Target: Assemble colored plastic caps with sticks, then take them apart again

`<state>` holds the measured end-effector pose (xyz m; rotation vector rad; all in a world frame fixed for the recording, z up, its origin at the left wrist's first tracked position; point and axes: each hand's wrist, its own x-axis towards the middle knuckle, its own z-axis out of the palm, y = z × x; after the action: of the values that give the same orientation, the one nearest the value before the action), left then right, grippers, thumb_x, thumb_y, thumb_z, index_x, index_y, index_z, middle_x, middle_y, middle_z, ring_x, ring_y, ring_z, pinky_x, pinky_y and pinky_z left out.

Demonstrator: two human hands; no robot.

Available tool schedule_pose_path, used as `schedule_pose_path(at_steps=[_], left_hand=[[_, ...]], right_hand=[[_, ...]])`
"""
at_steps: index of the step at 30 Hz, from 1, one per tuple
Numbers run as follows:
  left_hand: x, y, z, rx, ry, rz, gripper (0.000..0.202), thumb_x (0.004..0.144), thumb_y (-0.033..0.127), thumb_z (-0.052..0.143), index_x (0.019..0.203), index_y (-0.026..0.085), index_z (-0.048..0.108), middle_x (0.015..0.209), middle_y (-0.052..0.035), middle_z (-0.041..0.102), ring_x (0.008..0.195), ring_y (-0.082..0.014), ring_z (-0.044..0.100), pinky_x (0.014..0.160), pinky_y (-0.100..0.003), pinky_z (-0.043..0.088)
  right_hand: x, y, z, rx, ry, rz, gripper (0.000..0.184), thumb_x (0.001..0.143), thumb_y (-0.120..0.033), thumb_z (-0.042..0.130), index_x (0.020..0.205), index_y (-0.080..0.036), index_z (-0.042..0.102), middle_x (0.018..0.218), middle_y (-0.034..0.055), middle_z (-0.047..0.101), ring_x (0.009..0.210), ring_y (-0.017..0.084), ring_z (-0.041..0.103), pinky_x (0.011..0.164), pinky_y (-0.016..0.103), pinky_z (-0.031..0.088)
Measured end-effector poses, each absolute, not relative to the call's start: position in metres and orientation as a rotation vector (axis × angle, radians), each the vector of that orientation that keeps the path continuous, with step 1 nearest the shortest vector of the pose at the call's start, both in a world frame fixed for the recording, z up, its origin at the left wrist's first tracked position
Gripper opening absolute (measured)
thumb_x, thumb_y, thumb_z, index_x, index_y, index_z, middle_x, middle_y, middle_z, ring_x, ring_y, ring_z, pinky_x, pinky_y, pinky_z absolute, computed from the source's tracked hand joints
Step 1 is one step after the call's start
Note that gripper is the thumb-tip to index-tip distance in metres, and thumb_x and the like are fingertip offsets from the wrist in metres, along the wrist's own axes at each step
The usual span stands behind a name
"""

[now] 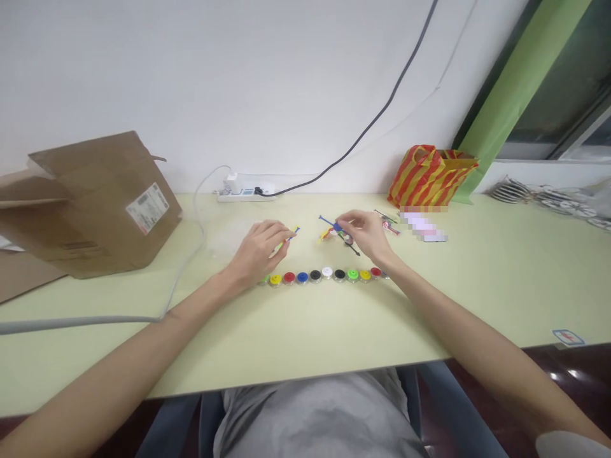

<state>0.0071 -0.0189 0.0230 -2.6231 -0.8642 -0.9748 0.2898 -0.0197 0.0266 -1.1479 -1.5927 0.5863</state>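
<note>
My left hand (265, 249) is closed, with its fingertips around a thin blue plastic piece (296, 230); bits of green and yellow show beside it. Between the thumb and fingers of my right hand (366, 234) is a blue plastic piece (329, 221) with a slim arm and a round middle. Just under that hand are several thin plastic pieces (352, 247), among them yellow, green and black ones, partly hidden. Nearer to me runs a row of small round pieces (302, 278) with coloured tops; my hands and wrists cover both ends.
An opened cardboard box (100, 210) stands at the left, with a grey cable (184, 267) crossing the table beside it. By the wall lies a power strip (245, 196). A striped bag (424, 178) and stacked reels (563, 202) are at the right.
</note>
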Motion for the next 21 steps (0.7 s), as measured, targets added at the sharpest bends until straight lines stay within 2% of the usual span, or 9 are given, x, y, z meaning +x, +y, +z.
schedule_pose_path(at_steps=[2, 5, 8, 11, 14, 17, 21], left_hand=[[0.013, -0.023, 0.021, -2.58, -0.882, -1.016, 0.024, 0.104, 0.026, 0.049, 0.113, 0.019, 0.071, 0.102, -0.0091, 0.074, 0.105, -0.0254, 0.062, 0.09, -0.042, 0.047], [0.023, -0.027, 0.018, -2.572, -0.925, -1.065, 0.025, 0.103, 0.032, 0.054, 0.115, 0.019, 0.072, 0.094, -0.0072, 0.073, 0.098, -0.0246, 0.06, 0.086, -0.041, 0.046], [0.033, -0.029, 0.015, -2.638, -0.978, -1.112, 0.029, 0.101, 0.039, 0.059, 0.118, 0.019, 0.071, 0.092, -0.0065, 0.073, 0.095, -0.0245, 0.058, 0.087, -0.04, 0.047], [0.039, -0.032, 0.015, -2.692, -0.995, -1.119, 0.034, 0.103, 0.042, 0.056, 0.123, 0.017, 0.068, 0.099, -0.0078, 0.074, 0.097, -0.0246, 0.057, 0.088, -0.04, 0.047], [0.04, -0.035, 0.018, -2.71, -0.965, -1.112, 0.03, 0.106, 0.038, 0.051, 0.12, 0.017, 0.067, 0.103, -0.0083, 0.074, 0.094, -0.0237, 0.056, 0.087, -0.039, 0.046], [0.039, -0.037, 0.02, -2.725, -0.941, -1.094, 0.024, 0.106, 0.032, 0.049, 0.112, 0.017, 0.066, 0.097, -0.0075, 0.073, 0.089, -0.0225, 0.055, 0.082, -0.038, 0.045], [0.036, -0.036, 0.023, -2.674, -0.901, -0.995, 0.016, 0.104, 0.031, 0.054, 0.102, 0.018, 0.063, 0.091, -0.006, 0.069, 0.088, -0.0226, 0.056, 0.081, -0.037, 0.044]], right_hand=[[0.278, -0.025, 0.025, -1.059, -1.445, 0.879, 0.025, 0.083, -0.04, 0.075, 0.09, -0.016, 0.073, 0.088, 0.0089, 0.075, 0.073, 0.018, 0.064, 0.061, 0.03, 0.05], [0.264, -0.031, 0.021, -0.945, -1.283, 1.15, 0.032, 0.075, -0.042, 0.084, 0.09, -0.016, 0.072, 0.091, 0.0078, 0.074, 0.074, 0.014, 0.064, 0.065, 0.028, 0.054], [0.253, -0.037, 0.02, -0.849, -1.175, 1.376, 0.036, 0.071, -0.04, 0.088, 0.091, -0.017, 0.07, 0.089, 0.005, 0.072, 0.075, 0.012, 0.064, 0.07, 0.027, 0.055], [0.243, -0.045, 0.022, -0.776, -1.171, 1.512, 0.037, 0.07, -0.04, 0.09, 0.09, -0.017, 0.069, 0.087, 0.0033, 0.072, 0.073, 0.011, 0.064, 0.073, 0.027, 0.057], [0.238, -0.051, 0.025, -0.756, -1.187, 1.533, 0.04, 0.069, -0.042, 0.092, 0.088, -0.018, 0.066, 0.082, 0.0025, 0.072, 0.072, 0.012, 0.066, 0.072, 0.028, 0.057], [0.238, -0.055, 0.027, -0.794, -1.275, 1.478, 0.039, 0.076, -0.048, 0.086, 0.091, -0.018, 0.066, 0.083, 0.0043, 0.073, 0.078, 0.016, 0.071, 0.072, 0.029, 0.057], [0.238, -0.057, 0.028, -0.889, -1.562, 1.16, 0.036, 0.087, -0.053, 0.073, 0.094, -0.018, 0.067, 0.089, 0.0067, 0.074, 0.077, 0.019, 0.071, 0.066, 0.029, 0.055]])
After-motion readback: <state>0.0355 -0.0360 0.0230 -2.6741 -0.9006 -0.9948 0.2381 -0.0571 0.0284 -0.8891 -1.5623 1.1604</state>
